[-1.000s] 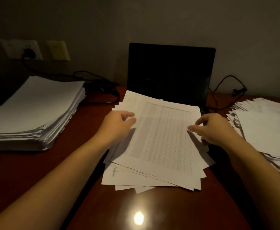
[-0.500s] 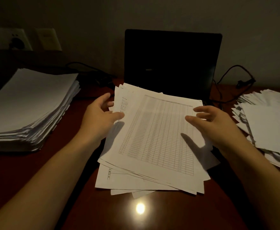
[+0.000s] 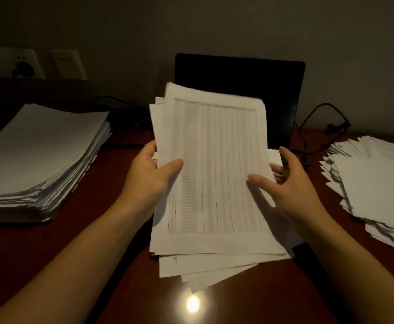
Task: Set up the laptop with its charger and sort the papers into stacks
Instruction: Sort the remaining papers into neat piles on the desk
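Behind sheaf (image 3: 214,174), laptop (image 3: 240,90) half hidden; left hand (image 3: 149,181) pinches sheaf, right hand (image 3: 284,185) released.

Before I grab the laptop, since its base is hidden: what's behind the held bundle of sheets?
Behind the bundle in the left hand stands the dark laptop screen. Its lower part and keyboard are covered.

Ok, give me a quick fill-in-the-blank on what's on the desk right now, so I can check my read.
1. The top sheet of the bundle of papers is printed with a ____.
2. The left hand pins the bundle with its ____ on top.
3. The neater paper stack lies to the ____ of the laptop.
4. The laptop's screen is ____.

Missing words: table (grid); thumb; left; dark (off)
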Demonstrator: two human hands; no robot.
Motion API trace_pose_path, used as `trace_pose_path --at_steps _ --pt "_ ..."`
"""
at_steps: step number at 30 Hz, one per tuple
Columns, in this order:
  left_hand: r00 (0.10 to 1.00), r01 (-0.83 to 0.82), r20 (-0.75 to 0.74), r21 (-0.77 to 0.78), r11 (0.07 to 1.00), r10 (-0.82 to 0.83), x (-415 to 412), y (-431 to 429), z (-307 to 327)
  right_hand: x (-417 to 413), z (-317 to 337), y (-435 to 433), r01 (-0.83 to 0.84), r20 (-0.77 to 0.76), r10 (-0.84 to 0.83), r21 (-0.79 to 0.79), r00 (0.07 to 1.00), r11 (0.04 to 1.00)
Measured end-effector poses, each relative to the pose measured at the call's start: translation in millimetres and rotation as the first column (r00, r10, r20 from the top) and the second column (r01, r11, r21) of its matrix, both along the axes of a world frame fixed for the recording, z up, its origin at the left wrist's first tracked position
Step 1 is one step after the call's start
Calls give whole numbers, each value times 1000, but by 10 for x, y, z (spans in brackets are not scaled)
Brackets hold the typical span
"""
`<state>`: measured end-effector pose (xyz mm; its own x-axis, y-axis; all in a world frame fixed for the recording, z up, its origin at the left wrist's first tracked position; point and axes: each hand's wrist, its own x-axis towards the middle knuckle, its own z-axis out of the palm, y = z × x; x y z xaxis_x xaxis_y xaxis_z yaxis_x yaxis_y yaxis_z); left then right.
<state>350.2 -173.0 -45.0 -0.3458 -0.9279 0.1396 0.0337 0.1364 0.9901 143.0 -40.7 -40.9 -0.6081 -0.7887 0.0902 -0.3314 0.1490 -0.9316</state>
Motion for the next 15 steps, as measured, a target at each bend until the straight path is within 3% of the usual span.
trace_pose_path --at_steps 2,4,8,12,15 --pt "995 1 -101 12 1000 0 10 17 63 -18 48 23 -99 116 102 -32 988 995" --pt "988 19 -152 7 1000 -18 12 34 99 -20 84 40 -120 124 131 -94 984 988" --pt "994 71 -78 -112 991 -80 8 116 112 11 128 49 -7 178 69 -328 982 945" --pt "988 139 -31 -270 953 -153 -26 208 93 60 162 14 34 75 -1 -447 997 894" --pt "981 146 -72 -320 936 -177 -62 269 96 99 225 -6 -46 32 71 -499 997 865"
